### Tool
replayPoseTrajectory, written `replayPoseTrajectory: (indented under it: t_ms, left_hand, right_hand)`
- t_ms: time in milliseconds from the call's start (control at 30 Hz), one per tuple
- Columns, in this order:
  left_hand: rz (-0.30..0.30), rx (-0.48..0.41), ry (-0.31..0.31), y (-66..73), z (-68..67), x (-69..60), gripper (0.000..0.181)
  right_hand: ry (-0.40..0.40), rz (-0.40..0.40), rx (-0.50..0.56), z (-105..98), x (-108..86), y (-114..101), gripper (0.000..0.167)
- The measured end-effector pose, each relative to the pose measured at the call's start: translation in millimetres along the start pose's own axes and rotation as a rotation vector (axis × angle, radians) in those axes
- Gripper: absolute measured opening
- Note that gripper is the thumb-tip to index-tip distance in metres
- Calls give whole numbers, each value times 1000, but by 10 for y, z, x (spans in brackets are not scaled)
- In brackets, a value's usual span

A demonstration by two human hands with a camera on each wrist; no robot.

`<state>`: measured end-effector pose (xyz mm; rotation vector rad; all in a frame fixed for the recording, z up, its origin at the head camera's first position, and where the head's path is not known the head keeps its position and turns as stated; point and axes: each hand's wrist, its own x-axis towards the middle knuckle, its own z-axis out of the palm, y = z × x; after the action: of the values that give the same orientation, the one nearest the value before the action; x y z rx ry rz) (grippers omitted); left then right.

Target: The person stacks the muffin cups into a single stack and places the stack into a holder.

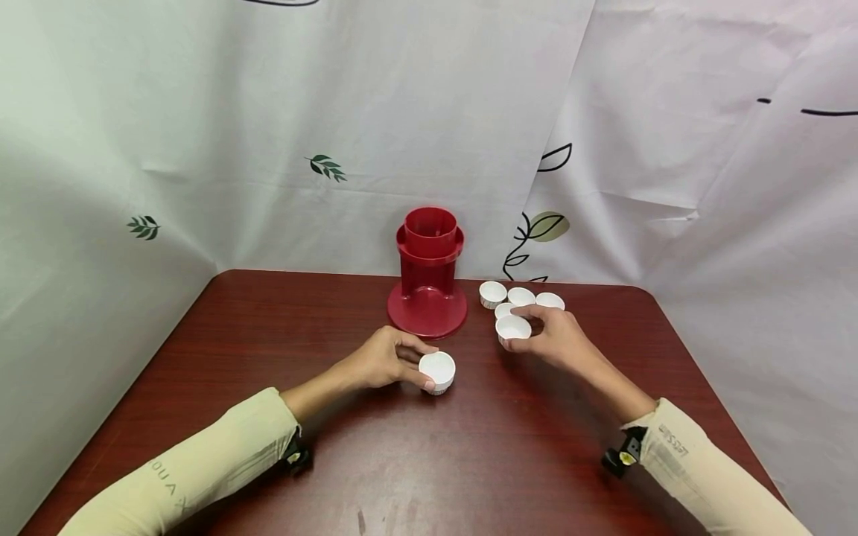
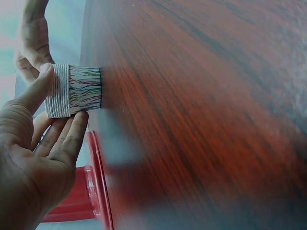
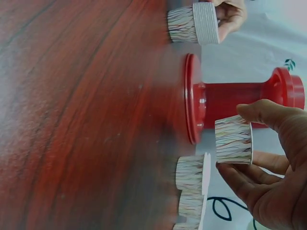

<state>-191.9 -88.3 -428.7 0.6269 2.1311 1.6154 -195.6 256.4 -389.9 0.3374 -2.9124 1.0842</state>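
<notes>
My left hand (image 1: 389,359) holds a stack of nested paper baking cups (image 1: 437,371) between thumb and fingers. In the left wrist view the stacked rims (image 2: 58,91) show as ridges above a wavy striped side, with the base at or just over the table. My right hand (image 1: 553,335) pinches a single paper baking cup (image 3: 233,140), raised off the table. Behind it, several more baking cups (image 1: 492,293) stand on the table, one of them partly covered by the held cup and fingers.
A red plastic stand (image 1: 429,309) with a round base and cylindrical top rises at the table's back middle. The dark red wooden table (image 1: 302,313) meets a white patterned cloth (image 1: 402,97) behind and at both sides. Wrist cameras sit on both sleeves.
</notes>
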Motion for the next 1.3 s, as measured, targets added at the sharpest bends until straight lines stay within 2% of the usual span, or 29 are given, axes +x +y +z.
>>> replayPoseTrajectory:
  t_ms: [300, 467, 633, 900, 1300]
  left_hand:
    - [-14, 6, 5, -10, -1, 15, 48]
    - [-10, 2, 2, -6, -2, 13, 48]
    - [-2, -3, -2, -7, -7, 5, 49]
    - [4, 19, 2, -18, -29, 1, 49]
    - [11, 47, 3, -15, -23, -3, 48]
  right_hand:
    - [-5, -46, 87, 18, 17, -153, 62]
    - [-19, -54, 107, 36, 32, -221, 65]
    - [-22, -54, 109, 62, 42, -299, 60]
    - [-78, -60, 171, 162, 61, -427, 62]
    - [-120, -139, 199, 267, 32, -590, 55]
